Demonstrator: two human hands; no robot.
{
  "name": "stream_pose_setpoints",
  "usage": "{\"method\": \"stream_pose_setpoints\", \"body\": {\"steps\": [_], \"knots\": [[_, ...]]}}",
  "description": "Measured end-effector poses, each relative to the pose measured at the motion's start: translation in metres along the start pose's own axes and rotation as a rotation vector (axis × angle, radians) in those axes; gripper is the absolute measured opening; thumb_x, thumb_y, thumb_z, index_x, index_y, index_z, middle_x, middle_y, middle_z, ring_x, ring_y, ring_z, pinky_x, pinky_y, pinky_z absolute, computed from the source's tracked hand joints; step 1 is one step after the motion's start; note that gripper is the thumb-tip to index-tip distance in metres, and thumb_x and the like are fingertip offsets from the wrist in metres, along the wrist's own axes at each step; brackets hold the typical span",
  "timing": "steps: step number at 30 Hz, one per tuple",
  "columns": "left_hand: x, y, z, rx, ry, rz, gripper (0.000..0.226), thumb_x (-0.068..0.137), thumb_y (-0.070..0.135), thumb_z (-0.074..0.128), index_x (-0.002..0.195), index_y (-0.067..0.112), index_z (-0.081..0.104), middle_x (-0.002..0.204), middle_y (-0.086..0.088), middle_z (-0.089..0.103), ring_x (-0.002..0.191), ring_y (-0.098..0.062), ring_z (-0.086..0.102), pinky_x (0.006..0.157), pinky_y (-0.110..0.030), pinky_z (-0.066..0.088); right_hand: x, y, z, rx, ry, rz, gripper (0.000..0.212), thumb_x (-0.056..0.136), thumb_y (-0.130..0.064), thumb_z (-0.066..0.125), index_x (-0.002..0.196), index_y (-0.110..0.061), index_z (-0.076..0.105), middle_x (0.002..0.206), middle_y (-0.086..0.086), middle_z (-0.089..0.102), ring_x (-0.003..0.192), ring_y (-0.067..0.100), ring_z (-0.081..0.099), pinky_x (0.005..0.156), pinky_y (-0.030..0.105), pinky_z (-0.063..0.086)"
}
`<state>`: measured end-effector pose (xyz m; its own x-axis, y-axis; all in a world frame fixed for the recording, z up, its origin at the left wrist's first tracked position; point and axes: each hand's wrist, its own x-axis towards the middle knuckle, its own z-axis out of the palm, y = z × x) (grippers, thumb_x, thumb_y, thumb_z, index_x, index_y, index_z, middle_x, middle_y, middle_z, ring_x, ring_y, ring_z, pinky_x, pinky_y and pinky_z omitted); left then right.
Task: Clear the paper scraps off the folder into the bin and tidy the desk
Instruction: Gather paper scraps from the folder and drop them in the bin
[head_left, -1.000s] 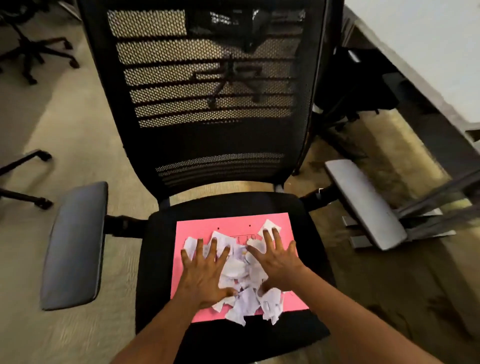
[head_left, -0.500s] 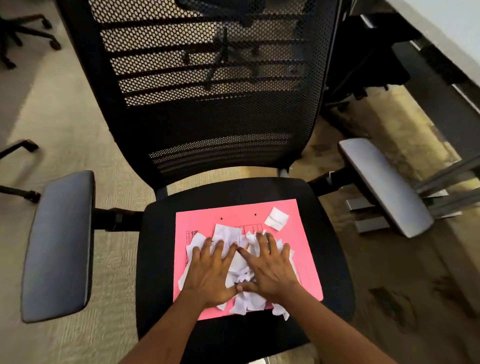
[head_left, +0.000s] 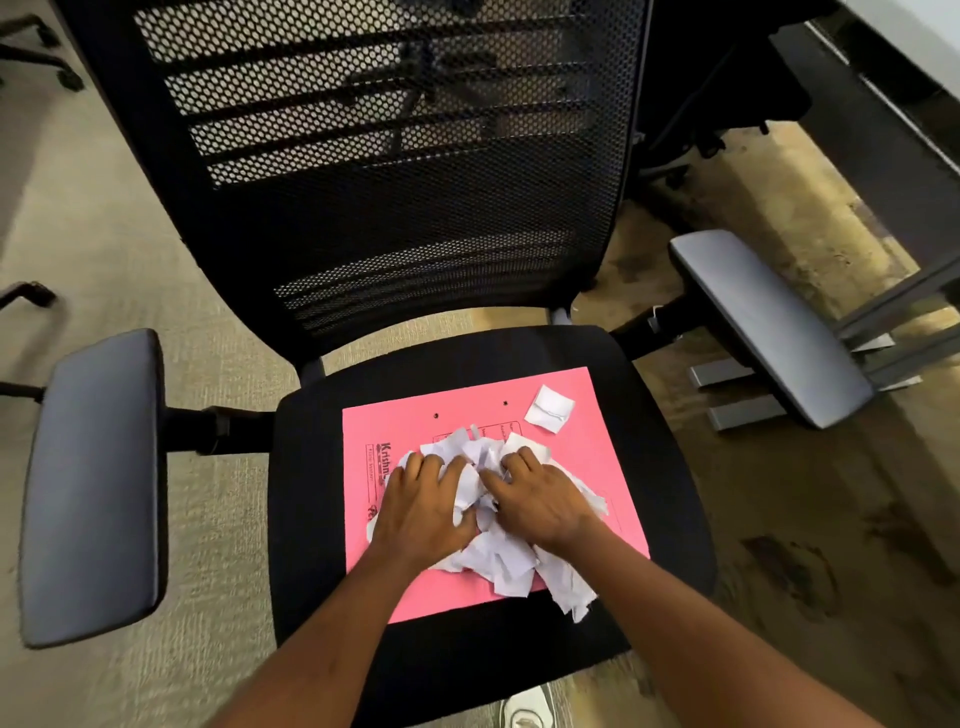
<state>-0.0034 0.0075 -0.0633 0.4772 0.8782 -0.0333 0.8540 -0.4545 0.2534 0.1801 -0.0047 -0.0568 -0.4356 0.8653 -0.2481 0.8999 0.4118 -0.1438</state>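
A pink folder (head_left: 597, 467) lies flat on the black seat of an office chair (head_left: 311, 467). A heap of torn white paper scraps (head_left: 498, 561) is bunched in its middle. My left hand (head_left: 426, 509) and my right hand (head_left: 540, 499) press on the heap from both sides, fingers curled into the scraps. One loose scrap (head_left: 549, 408) lies apart near the folder's far right corner. A few scraps hang over the folder's near edge onto the seat. No bin is in view.
The chair's mesh back (head_left: 389, 156) rises behind the folder, with grey armrests at left (head_left: 93, 483) and right (head_left: 769, 327). A desk edge (head_left: 914, 47) and its metal legs (head_left: 893, 332) stand at the right. Carpet surrounds the chair; other chair bases sit far left.
Both hands have pulled the spread scraps together into a tighter heap, and their fingers have curled from flat to gripping. One scrap was left behind at the far right corner.
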Motion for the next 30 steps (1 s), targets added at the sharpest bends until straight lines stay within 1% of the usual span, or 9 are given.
{"method": "stream_pose_setpoints", "body": {"steps": [4, 8, 12, 15, 20, 23, 26, 28, 30], "knots": [[0.004, 0.0, -0.004, -0.142, 0.012, -0.024, 0.055, 0.061, 0.036, 0.08, 0.107, 0.009, 0.065, 0.088, -0.011, 0.062, 0.081, -0.03, 0.056, 0.058, -0.038, 0.053, 0.0, 0.003, -0.008, 0.035, -0.007, -0.031, 0.051, 0.071, -0.02, 0.078, 0.116, -0.014, 0.054, 0.091, 0.013, 0.06, 0.081, 0.028, 0.058, 0.042, 0.032, 0.052], [0.008, 0.002, -0.013, -0.209, 0.046, -0.085, 0.055, 0.058, 0.025, 0.086, 0.105, 0.007, 0.066, 0.091, -0.013, 0.062, 0.086, -0.032, 0.056, 0.061, -0.038, 0.055, -0.001, 0.002, -0.023, 0.029, 0.014, -0.031, 0.058, 0.06, -0.02, 0.087, 0.11, -0.014, 0.058, 0.089, 0.014, 0.062, 0.078, 0.028, 0.061, 0.043, 0.028, 0.05], [0.012, 0.003, -0.019, -0.22, 0.106, -0.094, 0.053, 0.057, 0.021, 0.085, 0.104, 0.006, 0.065, 0.091, -0.014, 0.061, 0.087, -0.033, 0.055, 0.064, -0.039, 0.054, -0.002, 0.0, -0.033, 0.036, 0.033, -0.013, 0.059, 0.062, -0.02, 0.086, 0.114, -0.016, 0.058, 0.097, 0.016, 0.063, 0.085, 0.03, 0.062, 0.049, 0.029, 0.052], [0.014, 0.003, -0.023, -0.232, 0.13, -0.083, 0.055, 0.058, 0.023, 0.085, 0.106, 0.006, 0.064, 0.093, -0.013, 0.061, 0.088, -0.031, 0.054, 0.067, -0.038, 0.052, -0.004, -0.001, -0.04, 0.077, 0.067, 0.015, 0.055, 0.065, -0.016, 0.084, 0.114, -0.015, 0.058, 0.1, 0.018, 0.062, 0.088, 0.033, 0.061, 0.051, 0.033, 0.052], [0.018, 0.002, -0.027, -0.23, 0.172, -0.034, 0.058, 0.056, 0.027, 0.086, 0.104, 0.005, 0.062, 0.091, -0.01, 0.059, 0.086, -0.026, 0.05, 0.073, -0.03, 0.043, -0.009, 0.005, -0.045, 0.171, 0.134, 0.056, 0.048, 0.064, -0.014, 0.082, 0.108, -0.013, 0.062, 0.094, 0.017, 0.063, 0.08, 0.034, 0.061, 0.049, 0.032, 0.049], [0.019, 0.004, -0.029, -0.233, 0.185, -0.021, 0.059, 0.056, 0.028, 0.087, 0.103, 0.005, 0.062, 0.092, -0.011, 0.061, 0.087, -0.026, 0.051, 0.074, -0.03, 0.043, -0.012, 0.009, -0.046, 0.223, 0.178, 0.082, 0.049, 0.062, -0.013, 0.084, 0.107, -0.012, 0.064, 0.09, 0.016, 0.064, 0.076, 0.033, 0.061, 0.048, 0.03, 0.049], [0.02, 0.004, -0.032, -0.254, 0.226, -0.022, 0.054, 0.057, 0.024, 0.086, 0.101, 0.003, 0.062, 0.092, -0.011, 0.061, 0.087, -0.026, 0.05, 0.074, -0.03, 0.044, -0.013, 0.012, -0.051, 0.268, 0.237, 0.131, 0.048, 0.067, -0.012, 0.082, 0.112, -0.012, 0.064, 0.097, 0.016, 0.065, 0.079, 0.033, 0.062, 0.054, 0.032, 0.051], [0.02, 0.004, -0.036, -0.241, 0.274, -0.001, 0.046, 0.062, 0.024, 0.081, 0.098, 0.003, 0.062, 0.09, -0.011, 0.061, 0.087, -0.024, 0.048, 0.075, -0.031, 0.044, -0.015, 0.014, -0.056, 0.299, 0.284, 0.174, 0.045, 0.073, -0.014, 0.078, 0.115, -0.013, 0.064, 0.101, 0.015, 0.065, 0.081, 0.031, 0.062, 0.058, 0.028, 0.049], [0.019, 0.007, -0.041, -0.241, 0.301, 0.005, 0.046, 0.062, 0.02, 0.081, 0.099, 0.001, 0.062, 0.09, -0.013, 0.062, 0.088, -0.023, 0.045, 0.076, -0.032, 0.043, -0.017, 0.016, -0.062, 0.329, 0.319, 0.202, 0.043, 0.077, -0.014, 0.075, 0.118, -0.015, 0.063, 0.106, 0.013, 0.064, 0.085, 0.028, 0.062, 0.061, 0.027, 0.049]]}}
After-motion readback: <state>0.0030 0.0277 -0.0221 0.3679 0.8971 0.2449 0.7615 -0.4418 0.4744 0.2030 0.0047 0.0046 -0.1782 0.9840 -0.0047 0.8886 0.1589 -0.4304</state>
